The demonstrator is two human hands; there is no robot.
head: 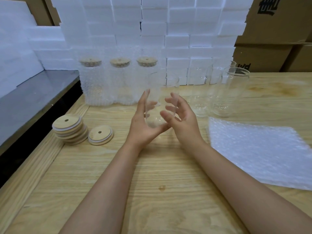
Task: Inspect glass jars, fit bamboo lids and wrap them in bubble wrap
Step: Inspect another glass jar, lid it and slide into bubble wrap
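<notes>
I hold a clear, lidless glass jar [157, 98] upright above the wooden table [152, 183]. My left hand [143, 127] cups its base, with the fingers running up its left side. My right hand [183, 119] curls its spread fingers round the jar's right side. A stack of bamboo lids [69, 129] sits at the left, with a single lid [100, 135] beside it. A flat sheet of bubble wrap [256, 152] lies to the right. Three wrapped, lidded jars [119, 83] stand behind the hands.
Several bare glass jars [236, 92] stand at the back right. A wall of white foam blocks [177, 39] closes the back, with cardboard boxes [273, 51] to its right. A dark metal shelf [33, 98] borders the table's left edge.
</notes>
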